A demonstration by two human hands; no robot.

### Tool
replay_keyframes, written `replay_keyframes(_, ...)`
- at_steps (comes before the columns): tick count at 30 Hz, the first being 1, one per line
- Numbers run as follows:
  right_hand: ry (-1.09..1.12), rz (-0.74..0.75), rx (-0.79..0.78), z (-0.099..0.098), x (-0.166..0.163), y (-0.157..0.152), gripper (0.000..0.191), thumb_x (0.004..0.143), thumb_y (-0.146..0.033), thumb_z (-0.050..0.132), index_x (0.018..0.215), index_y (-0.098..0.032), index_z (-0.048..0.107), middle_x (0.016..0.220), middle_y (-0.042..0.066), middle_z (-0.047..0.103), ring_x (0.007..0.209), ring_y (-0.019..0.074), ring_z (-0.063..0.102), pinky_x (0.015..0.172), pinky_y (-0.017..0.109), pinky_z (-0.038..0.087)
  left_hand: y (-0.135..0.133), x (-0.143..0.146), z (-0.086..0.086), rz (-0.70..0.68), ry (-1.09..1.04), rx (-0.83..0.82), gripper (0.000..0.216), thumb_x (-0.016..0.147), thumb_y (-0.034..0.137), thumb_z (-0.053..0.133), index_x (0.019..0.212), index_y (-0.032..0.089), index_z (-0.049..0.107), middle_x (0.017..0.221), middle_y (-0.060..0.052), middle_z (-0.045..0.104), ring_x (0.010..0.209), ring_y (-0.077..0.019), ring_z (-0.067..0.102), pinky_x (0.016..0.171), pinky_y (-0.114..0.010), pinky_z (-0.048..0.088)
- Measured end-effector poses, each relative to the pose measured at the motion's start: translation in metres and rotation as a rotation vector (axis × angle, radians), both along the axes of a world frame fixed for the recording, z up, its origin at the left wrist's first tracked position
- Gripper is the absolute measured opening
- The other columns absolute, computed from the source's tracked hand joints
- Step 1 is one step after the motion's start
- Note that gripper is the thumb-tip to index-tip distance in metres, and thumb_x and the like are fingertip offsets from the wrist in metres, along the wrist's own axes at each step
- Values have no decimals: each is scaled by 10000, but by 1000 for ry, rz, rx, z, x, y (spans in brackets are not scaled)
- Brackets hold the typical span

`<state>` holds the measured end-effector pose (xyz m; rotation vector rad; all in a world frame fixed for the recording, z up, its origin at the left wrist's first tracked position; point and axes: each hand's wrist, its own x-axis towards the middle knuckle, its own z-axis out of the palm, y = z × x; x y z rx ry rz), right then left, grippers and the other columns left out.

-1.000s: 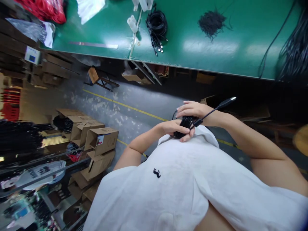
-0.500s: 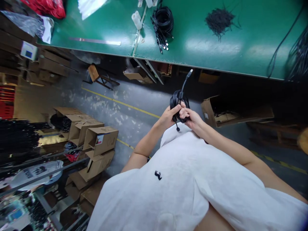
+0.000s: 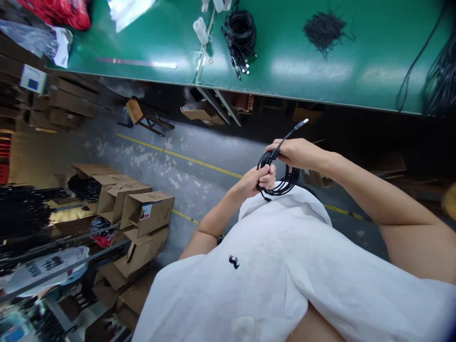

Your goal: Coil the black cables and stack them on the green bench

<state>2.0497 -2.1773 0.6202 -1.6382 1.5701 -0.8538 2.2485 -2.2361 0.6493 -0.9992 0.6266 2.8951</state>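
**Both hands on one coiled black cable, held over the lap**

Left edge: stacked cardboard boxes [image 3: 146,211] on the floor, flaps open. Nearest one has a white label on its side; inside is in shadow, contents can't be read. Box behind it looks to hold dark bundled stuff [image 3: 85,186], can't tell what. Black cable bundles [image 3: 21,213] on racking at the far left.

Upper left: green bench [image 3: 171,38]. Red material [image 3: 60,12] in the corner, a metal ruler [image 3: 137,63] near the front edge, a white roll [image 3: 200,31] by the seam.

Centre: left hand [image 3: 257,180] clamped shut on the near side of the cable coil [image 3: 280,183], fingers wrapped round the loops. Coil hangs just above the white shirt [image 3: 270,266], well below the bench edge.

Above on the bench: a finished cable coil [image 3: 240,31] with connector ends fanned toward the edge, then a loose pile of black ties [image 3: 322,31].

Right of centre: right hand [image 3: 299,153] closed on the coil's upper side, pinching the free end. That end sticks out up and right, plug [image 3: 301,124] clear of the fingers.

Under the bench, behind the right hand: another cardboard box [image 3: 313,178], mostly hidden by hand and forearm, contents not visible.

Far right: dark loose cables [image 3: 440,76] trailing across the bench top.
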Motion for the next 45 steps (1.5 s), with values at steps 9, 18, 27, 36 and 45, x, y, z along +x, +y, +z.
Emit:
replay_keyframes(9, -39, 57, -59, 11, 14, 1, 302, 870, -305, 494, 1059, -220, 713, 1045, 74, 709, 941, 246, 645, 783, 342, 462, -23, 20, -3, -132, 53, -73, 173, 873, 274, 679, 924, 109, 666, 623, 31, 459, 519, -92, 479, 575, -248, 467)
replay_keyframes(18, -1466, -784, 284, -18, 76, -3, 464, 731, -444, 846, 746, -215, 442, 508, -115, 287, 437, 36, 315, 484, 182, 469, -18, -9, 6, 430, -19, -298, 237, 1012, 348, 529, 868, 175, 604, 603, 70, 328, 445, -36, 317, 452, -158, 308)
replay_keyframes(27, -1657, -920, 183, -28, 78, -16, 417, 798, -427, 802, 763, -207, 449, 476, -129, 176, 390, 22, 158, 332, 124, 222, 3, -17, -18, 501, 99, -381, 301, 996, 419, 539, 812, 181, 549, 600, 67, 399, 525, -60, 444, 630, -199, 455)
replay_keyframes(36, -236, -511, -124, -29, 31, -10, 384, 817, -331, 687, 1183, -231, 628, 984, 31, 663, 747, 166, 620, 642, 287, 492, -14, 5, -7, 205, 53, -189, 414, 987, 470, 533, 704, 171, 492, 528, 95, 229, 408, -47, 247, 478, -185, 369)
replay_keyframes(45, 256, 45, -220, -19, 4, -17, 348, 969, -194, 399, 1219, -188, 640, 1108, 99, 704, 963, 199, 668, 719, 265, 475, -15, 0, -7, 95, 37, -60, 412, 967, 523, 545, 772, 160, 557, 551, 88, 270, 425, -49, 270, 501, -205, 411)
